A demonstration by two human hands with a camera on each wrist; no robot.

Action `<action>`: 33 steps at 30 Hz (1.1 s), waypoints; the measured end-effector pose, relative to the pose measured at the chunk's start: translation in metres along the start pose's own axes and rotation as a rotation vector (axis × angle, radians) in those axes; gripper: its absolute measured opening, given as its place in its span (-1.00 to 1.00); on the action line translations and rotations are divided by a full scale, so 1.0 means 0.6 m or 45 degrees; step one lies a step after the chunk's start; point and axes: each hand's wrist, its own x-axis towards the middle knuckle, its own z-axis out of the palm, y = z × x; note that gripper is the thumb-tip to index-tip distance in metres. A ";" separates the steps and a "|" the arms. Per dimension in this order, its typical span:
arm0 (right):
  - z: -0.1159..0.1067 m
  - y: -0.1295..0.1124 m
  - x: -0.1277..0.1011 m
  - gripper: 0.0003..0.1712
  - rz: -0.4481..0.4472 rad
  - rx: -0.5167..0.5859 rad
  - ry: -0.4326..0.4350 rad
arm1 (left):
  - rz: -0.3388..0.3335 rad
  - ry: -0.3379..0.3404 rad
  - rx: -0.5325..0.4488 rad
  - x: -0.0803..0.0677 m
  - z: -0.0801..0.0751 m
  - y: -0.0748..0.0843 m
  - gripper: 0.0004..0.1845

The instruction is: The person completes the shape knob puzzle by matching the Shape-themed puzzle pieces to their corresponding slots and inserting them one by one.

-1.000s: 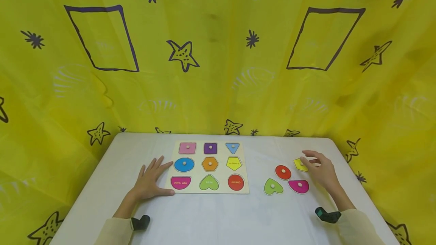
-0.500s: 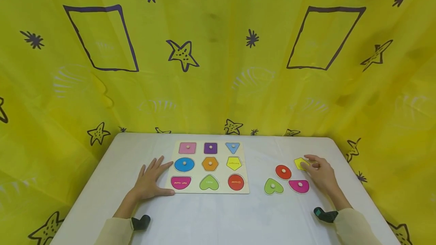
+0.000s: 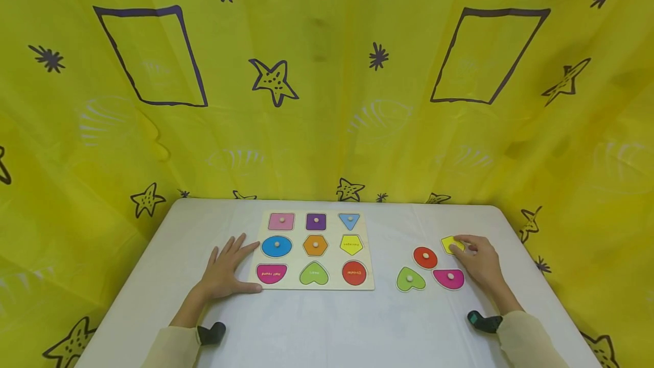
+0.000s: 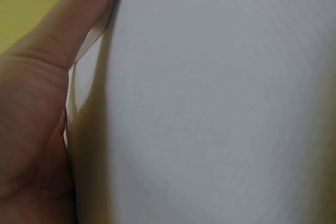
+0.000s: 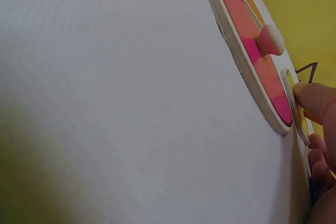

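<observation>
A wooden peg puzzle board [image 3: 333,260] lies on the table. My left hand [image 3: 225,271] rests at its left edge, fingers spread and thumb at the near corner. On the right, my right hand [image 3: 480,260] pinches the yellow pentagon piece [image 3: 448,243] between thumb and index finger. The thumb hides its knob. Close by lie a red circle piece [image 3: 425,258], a magenta half-round piece [image 3: 448,279] and a green heart piece [image 3: 410,280], each with a knob. In the right wrist view, the thumb touches the yellow piece [image 5: 290,85] beyond the half-round piece [image 5: 252,51].
Knobbed pink [image 3: 276,221], purple, light blue, blue [image 3: 276,247] and orange pieces sit in the board. Its printed pentagon [image 3: 351,245], half-round, heart and circle places hold no knobbed pieces. A white cloth [image 3: 327,328] covers the table; a yellow curtain [image 3: 317,146] hangs behind.
My right hand's thumb and index finger have closed together on the yellow pentagon, which has shifted very slightly. The wrist has swung a little left. My left hand has stayed put.
</observation>
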 end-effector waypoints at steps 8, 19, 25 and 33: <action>0.003 0.001 -0.002 -0.57 -0.001 -0.014 0.028 | -0.004 -0.001 0.001 0.000 -0.001 -0.001 0.18; 0.001 -0.001 -0.002 -0.57 0.024 -0.005 0.010 | 0.000 0.000 -0.004 -0.002 -0.002 0.005 0.17; 0.000 0.000 -0.002 -0.56 0.063 -0.007 0.004 | 0.030 0.037 -0.021 -0.002 0.004 -0.001 0.17; 0.015 0.014 0.005 -0.64 0.067 0.021 0.106 | 0.031 0.043 -0.028 -0.001 0.006 -0.003 0.18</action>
